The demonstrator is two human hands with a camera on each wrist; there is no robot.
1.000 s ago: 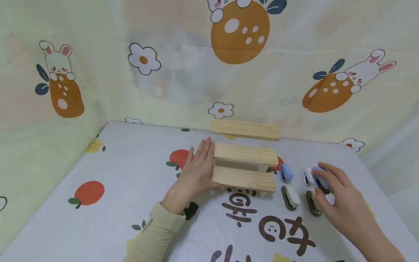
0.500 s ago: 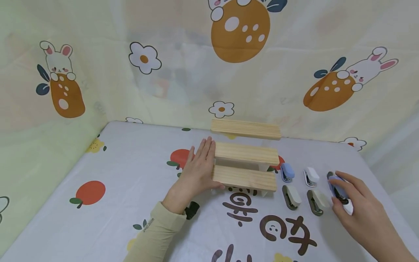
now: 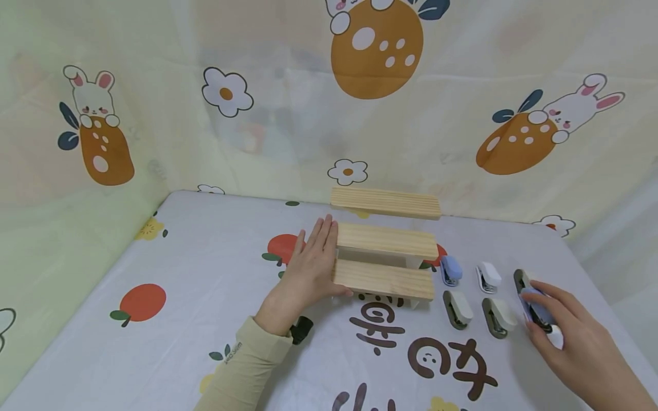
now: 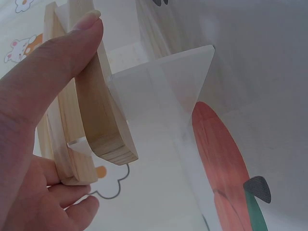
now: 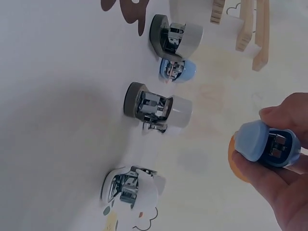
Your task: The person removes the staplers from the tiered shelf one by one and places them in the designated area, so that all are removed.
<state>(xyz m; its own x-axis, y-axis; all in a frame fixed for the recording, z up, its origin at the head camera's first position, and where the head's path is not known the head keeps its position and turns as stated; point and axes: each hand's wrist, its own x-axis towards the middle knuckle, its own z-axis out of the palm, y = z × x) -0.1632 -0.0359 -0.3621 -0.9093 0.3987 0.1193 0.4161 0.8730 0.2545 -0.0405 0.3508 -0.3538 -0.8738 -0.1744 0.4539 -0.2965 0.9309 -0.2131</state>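
Observation:
My left hand point(image 3: 308, 268) rests with straight fingers against the left end of a stepped wooden rack point(image 3: 385, 278) with pale supports. In the left wrist view its thumb point(image 4: 62, 53) lies on the end of one board. My right hand point(image 3: 581, 337) pinches a small blue stapler point(image 3: 537, 305) between thumb and fingers. The right wrist view shows that stapler point(image 5: 252, 139) raised above the others. Partly behind it are a grey-based stapler point(image 3: 521, 278) and a white one point(image 3: 556, 337).
Between rack and right hand stand another blue stapler point(image 3: 451, 269), a white stapler point(image 3: 488, 277) and two grey-based staplers, one nearer the rack point(image 3: 458, 309) and one point(image 3: 500, 317) to its right. The rack's top board point(image 3: 385, 202) is near the back curtain point(image 3: 277, 131).
My right hand has carried the blue stapler rightward from beside the white stapler, then slightly toward me. The left hand stays on the rack.

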